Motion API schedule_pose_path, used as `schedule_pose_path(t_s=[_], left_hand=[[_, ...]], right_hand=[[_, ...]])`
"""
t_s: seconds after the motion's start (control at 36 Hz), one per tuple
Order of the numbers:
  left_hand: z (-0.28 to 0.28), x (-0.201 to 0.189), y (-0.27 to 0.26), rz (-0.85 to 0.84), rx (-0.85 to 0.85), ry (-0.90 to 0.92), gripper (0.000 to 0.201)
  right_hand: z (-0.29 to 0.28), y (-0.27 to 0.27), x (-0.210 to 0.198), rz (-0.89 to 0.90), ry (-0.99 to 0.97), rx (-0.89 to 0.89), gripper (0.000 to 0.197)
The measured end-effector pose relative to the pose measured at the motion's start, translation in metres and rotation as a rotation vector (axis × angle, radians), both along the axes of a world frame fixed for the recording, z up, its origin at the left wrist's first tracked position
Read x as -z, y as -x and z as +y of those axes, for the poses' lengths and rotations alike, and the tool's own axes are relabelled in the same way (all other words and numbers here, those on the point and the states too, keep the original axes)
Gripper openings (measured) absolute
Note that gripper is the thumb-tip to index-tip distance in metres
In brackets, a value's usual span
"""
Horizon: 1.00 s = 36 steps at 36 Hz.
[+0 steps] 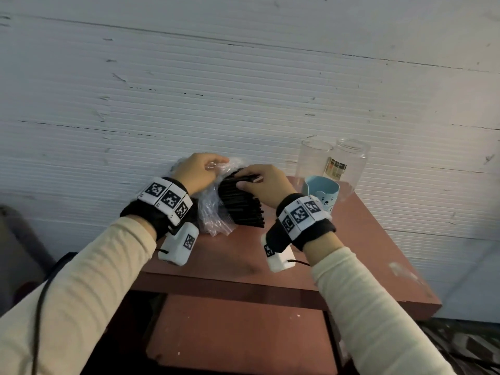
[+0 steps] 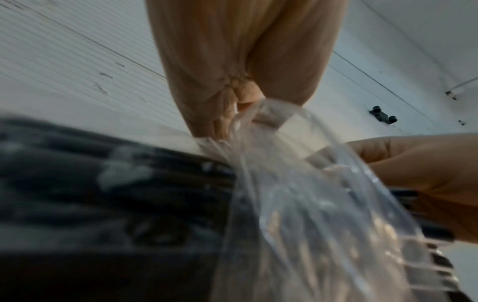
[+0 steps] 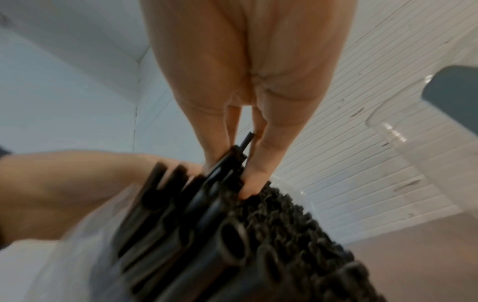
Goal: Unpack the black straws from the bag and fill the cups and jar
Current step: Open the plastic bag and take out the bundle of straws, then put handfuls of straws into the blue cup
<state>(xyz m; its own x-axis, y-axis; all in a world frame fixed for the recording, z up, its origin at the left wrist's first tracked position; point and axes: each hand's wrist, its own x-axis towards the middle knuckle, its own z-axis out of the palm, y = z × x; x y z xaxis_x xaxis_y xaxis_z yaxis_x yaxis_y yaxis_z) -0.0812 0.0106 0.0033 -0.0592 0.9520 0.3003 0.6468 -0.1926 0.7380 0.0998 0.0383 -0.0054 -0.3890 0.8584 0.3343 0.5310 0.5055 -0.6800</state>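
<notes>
Fingers [image 2: 220,122] of the left hand [image 1: 198,173] pinch the crumpled clear plastic bag [image 1: 213,209] while the right hand [image 1: 266,184] grips the bundled black plastic straws [image 1: 240,204] above the red-brown tabletop [image 1: 365,239]; extraction step, then transfer to the cups.

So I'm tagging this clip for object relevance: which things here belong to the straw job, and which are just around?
Part of the job:
- black straws, gripped by the right hand
- clear plastic bag, pinched by the left hand
- clear cup
- blue bear cup
- clear jar

Just around:
- red-brown table
- white wall
</notes>
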Motion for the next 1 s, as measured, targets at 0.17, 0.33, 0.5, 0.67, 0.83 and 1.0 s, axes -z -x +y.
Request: schedule_pose_path(t_s=[0.17,0.33,0.5,0.67,0.83,1.0], left_hand=[[-0.007,0.004,0.003,0.062,0.041,0.020,0.038],[-0.011,0.002,-0.007,0.128,0.033,0.020,0.047],[-0.012,0.006,-0.006,0.120,0.036,0.023,0.048],[-0.010,0.006,-0.003,0.146,0.022,0.025,0.050],[-0.010,0.007,-0.009,0.139,-0.009,0.025,0.050],[-0.011,0.008,-0.006,0.093,0.002,0.017,0.050]], right_hand=[[0.008,-0.033,0.002,0.080,0.030,0.010,0.016],[0.002,-0.033,0.006,0.163,0.158,-0.088,0.019],[-0.002,-0.050,0.004,0.243,0.172,-0.085,0.019],[-0.004,-0.059,0.003,0.250,0.279,0.000,0.030],[-0.007,-0.032,0.018,0.366,0.385,-0.083,0.033],[-0.002,-0.041,0.017,0.462,0.359,-0.089,0.015]])
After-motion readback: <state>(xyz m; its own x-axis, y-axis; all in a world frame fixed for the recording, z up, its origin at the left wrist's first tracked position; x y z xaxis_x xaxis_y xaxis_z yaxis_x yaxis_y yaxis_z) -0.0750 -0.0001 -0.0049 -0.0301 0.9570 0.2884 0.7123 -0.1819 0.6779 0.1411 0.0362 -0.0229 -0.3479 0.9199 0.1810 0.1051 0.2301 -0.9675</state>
